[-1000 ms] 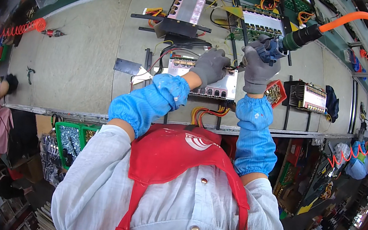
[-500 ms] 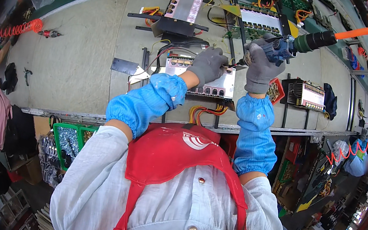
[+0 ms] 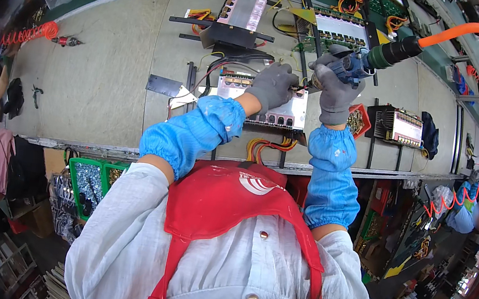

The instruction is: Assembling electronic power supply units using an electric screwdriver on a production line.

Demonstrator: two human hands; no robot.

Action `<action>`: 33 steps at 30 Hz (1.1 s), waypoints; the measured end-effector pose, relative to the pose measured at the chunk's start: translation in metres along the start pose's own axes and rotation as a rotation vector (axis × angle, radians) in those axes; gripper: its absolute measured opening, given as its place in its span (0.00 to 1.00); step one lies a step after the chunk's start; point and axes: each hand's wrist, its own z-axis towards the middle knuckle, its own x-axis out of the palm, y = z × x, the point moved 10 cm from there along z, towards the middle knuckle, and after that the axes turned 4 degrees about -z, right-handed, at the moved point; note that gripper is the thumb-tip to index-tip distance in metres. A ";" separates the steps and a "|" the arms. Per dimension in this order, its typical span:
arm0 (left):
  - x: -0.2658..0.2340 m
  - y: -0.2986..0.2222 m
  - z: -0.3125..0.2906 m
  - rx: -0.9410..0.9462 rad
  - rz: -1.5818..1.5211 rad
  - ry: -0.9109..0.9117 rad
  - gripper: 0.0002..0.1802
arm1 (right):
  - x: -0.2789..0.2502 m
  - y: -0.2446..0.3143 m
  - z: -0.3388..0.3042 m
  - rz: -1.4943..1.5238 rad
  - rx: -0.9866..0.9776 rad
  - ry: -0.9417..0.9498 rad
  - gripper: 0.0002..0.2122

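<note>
My right hand (image 3: 335, 99), in a grey glove, is closed around a blue and dark green air screwdriver (image 3: 350, 68). An orange hose (image 3: 455, 27) runs from its rear end. The tool's bit points left, toward my left hand (image 3: 271, 88), also gloved in grey. That hand's fingers are curled together near the bit; whatever they pinch is too small or hidden to name. Both hands are over a flat electronic unit (image 3: 230, 91) with a shiny metal plate and rows of components along its edges. Red, yellow and black wires (image 3: 269, 145) come out at its near side.
More such units stand at the back (image 3: 246, 5) and to the right (image 3: 405, 125). A red bin (image 3: 358, 120) of small screws sits beside my right wrist. Dark metal bars lie across the bench (image 3: 96, 80). A coiled red hose (image 3: 26, 36) hangs left. Other people are at both sides.
My right hand has shifted the air screwdriver slightly left, its rear end and hose moving along with it. My left hand stays at nearly the same place on the unit.
</note>
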 end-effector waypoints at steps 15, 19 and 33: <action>-0.004 0.000 0.001 0.003 0.001 0.013 0.14 | 0.031 -0.009 0.002 0.233 0.228 0.312 0.24; -0.019 0.007 0.022 -0.301 -0.709 0.160 0.22 | 0.018 -0.005 0.002 0.137 0.223 0.101 0.20; -0.032 -0.032 0.031 -0.057 -0.691 0.207 0.28 | 0.016 -0.014 0.011 0.311 0.252 0.330 0.23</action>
